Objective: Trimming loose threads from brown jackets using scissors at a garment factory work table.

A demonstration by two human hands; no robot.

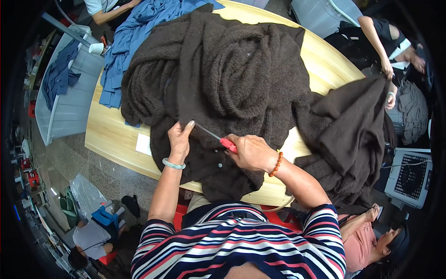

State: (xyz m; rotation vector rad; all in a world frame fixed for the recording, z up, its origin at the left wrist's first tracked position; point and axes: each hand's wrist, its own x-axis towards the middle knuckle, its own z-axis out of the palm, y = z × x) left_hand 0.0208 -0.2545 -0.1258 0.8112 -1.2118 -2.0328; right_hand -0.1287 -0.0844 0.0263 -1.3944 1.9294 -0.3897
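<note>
A large heap of dark brown fuzzy fabric [241, 69], seemingly knitwear, lies across the table. Near its front edge my left hand [180, 138] is closed, thumb and fingers pinching the brown cloth. My right hand [252, 152] is wrapped round the red handle of a tool [227, 143] with a long thin metal blade. The blade points left across the cloth, its tip close to my left thumb; its exact kind cannot be told. Below the blade, small round buttons [220, 165] show on the brown cloth.
The pale wooden table [111, 139] has curved-looking edges. Blue garments [125, 56] lie at far left, beside a grey bin [69, 111]. A white card [143, 144] sits left of the heap. At right, another person's hand [387, 69] holds up brown cloth. Other people sit nearby.
</note>
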